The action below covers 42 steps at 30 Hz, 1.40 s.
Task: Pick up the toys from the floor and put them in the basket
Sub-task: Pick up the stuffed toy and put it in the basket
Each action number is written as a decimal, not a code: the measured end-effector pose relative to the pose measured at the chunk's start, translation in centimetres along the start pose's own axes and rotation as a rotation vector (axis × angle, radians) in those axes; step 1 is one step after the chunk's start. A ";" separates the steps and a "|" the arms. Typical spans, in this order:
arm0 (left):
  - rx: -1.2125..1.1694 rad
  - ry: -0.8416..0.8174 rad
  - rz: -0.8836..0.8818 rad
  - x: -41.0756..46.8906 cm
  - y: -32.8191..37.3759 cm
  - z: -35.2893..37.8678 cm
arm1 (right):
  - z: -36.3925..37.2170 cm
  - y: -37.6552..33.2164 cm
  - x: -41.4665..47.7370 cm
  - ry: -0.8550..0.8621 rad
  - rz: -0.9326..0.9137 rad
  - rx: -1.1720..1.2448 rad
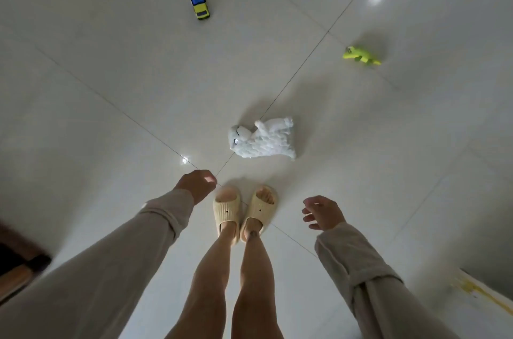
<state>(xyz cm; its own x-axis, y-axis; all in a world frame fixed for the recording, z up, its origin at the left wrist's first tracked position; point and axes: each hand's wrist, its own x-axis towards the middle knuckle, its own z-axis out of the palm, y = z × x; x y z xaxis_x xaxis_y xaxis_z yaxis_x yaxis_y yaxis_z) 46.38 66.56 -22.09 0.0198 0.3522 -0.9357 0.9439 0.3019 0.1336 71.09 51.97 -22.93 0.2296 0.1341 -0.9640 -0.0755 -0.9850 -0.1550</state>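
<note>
A white plush animal (263,139) lies on its side on the pale tiled floor, just ahead of my feet. Farther off at the upper left stands a yellow and blue toy truck (200,4). A small green toy crocodile (359,55) lies off to the right. My left hand (197,184) hangs in the air above the floor, left of my feet, fingers curled under with nothing visible in it. My right hand (323,212) hangs to the right of my feet, fingers spread and empty. No basket is in view.
My feet in cream slippers (244,212) stand together on a tile joint. A dark brown object (19,261) sits at the left edge, and a white item with yellow marks (483,293) at the lower right. Ceiling lights reflect off the glossy floor.
</note>
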 end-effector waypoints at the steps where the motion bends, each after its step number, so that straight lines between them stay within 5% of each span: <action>1: -0.034 0.007 0.004 2.3 0.2 0.6 | 0.4 -0.3 2.4 -0.001 -0.006 0.007; 17: -0.645 0.073 -0.154 36.3 1.3 7.9 | 2.3 -4.6 37.1 0.099 -0.191 0.095; 22: -0.804 -0.101 -0.117 38.9 0.8 7.4 | 4.6 -5.6 40.2 0.066 -0.219 0.202; 29: -0.750 0.090 -0.083 29.2 -0.8 4.5 | 7.2 -1.1 29.3 0.050 -0.061 0.324; 42: -0.839 -0.011 -0.127 -8.4 -2.5 -0.3 | -0.5 2.4 -8.3 0.051 -0.106 0.421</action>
<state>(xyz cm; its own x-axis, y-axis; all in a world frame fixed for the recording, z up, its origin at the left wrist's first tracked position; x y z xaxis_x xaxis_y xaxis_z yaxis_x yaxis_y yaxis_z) 43.77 63.18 -14.48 -0.0627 0.2636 -0.9626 0.3822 0.8973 0.2208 69.51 48.43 -15.23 0.3038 0.2161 -0.9279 -0.4360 -0.8344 -0.3371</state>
